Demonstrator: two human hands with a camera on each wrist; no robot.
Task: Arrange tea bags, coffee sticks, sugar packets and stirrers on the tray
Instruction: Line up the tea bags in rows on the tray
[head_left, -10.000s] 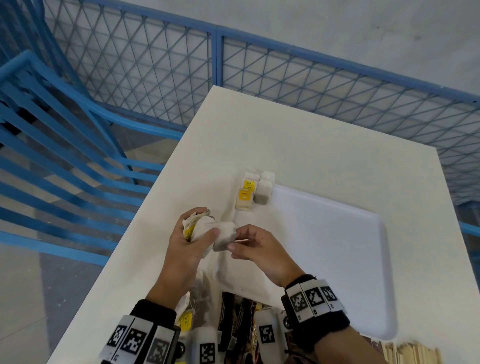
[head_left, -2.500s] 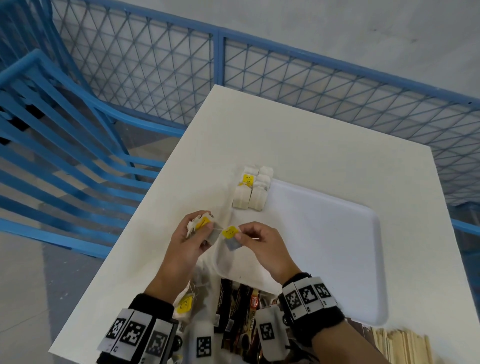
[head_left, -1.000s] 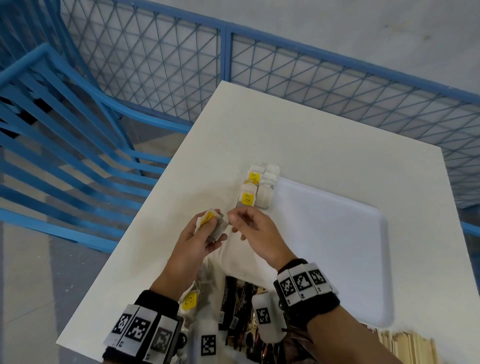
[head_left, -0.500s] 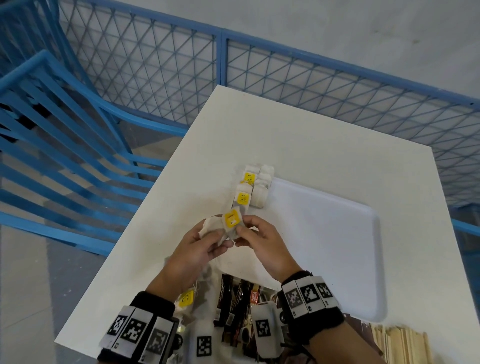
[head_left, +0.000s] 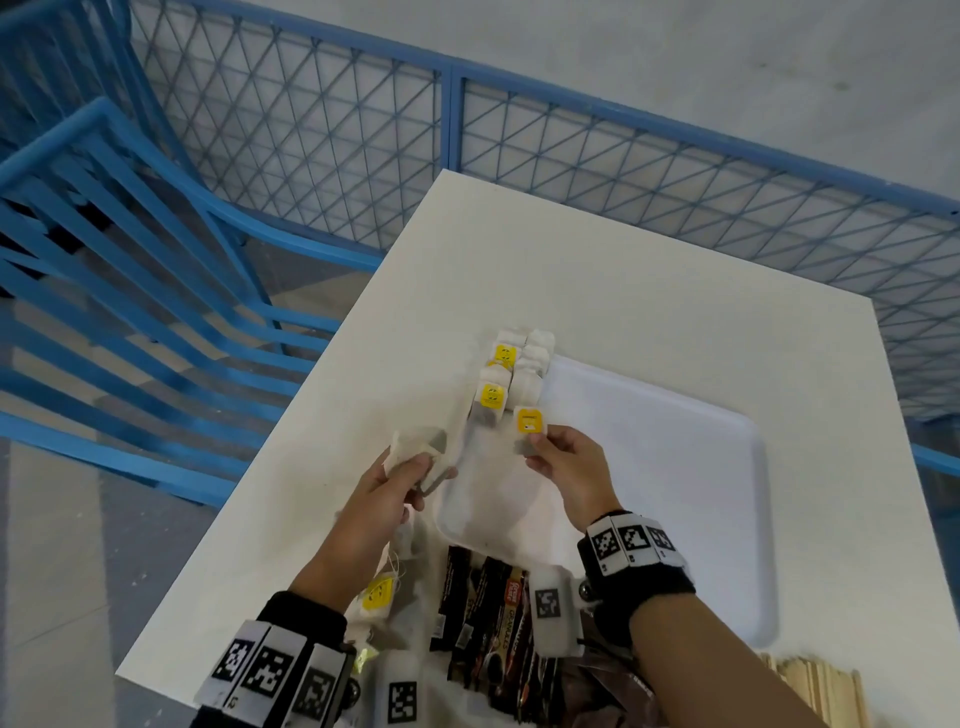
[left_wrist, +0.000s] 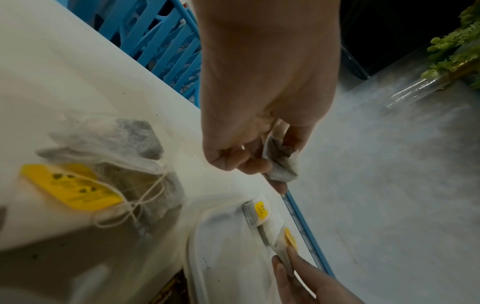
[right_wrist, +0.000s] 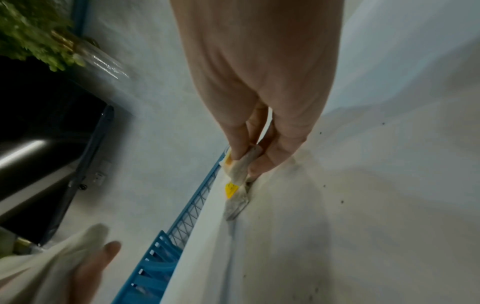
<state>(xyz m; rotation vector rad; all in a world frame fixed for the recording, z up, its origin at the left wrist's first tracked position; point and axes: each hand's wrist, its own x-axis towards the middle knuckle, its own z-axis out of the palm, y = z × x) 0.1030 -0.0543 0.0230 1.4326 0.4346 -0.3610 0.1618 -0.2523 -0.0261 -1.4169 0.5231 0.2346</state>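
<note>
My right hand (head_left: 540, 447) pinches a tea bag with a yellow tag (head_left: 528, 426) over the white tray's (head_left: 675, 467) far left corner, just short of the two rows of tea bags (head_left: 511, 376) lying there. The right wrist view shows that tea bag (right_wrist: 237, 167) held between thumb and fingers. My left hand (head_left: 410, 467) grips a small bunch of tea bags (head_left: 421, 444) above the table, left of the tray; this bunch (left_wrist: 280, 164) also shows in the left wrist view.
Loose tea bags (head_left: 379, 592) and dark coffee sticks (head_left: 493, 603) lie at the table's near edge. Wooden stirrers (head_left: 821, 686) sit at the near right. A blue mesh fence (head_left: 363, 130) borders the white table (head_left: 623, 291).
My hands have come apart. The right hand has drawn one yellow-tagged tea bag away from the left hand's bunch and carried it right and forward toward the tea bag rows on the tray.
</note>
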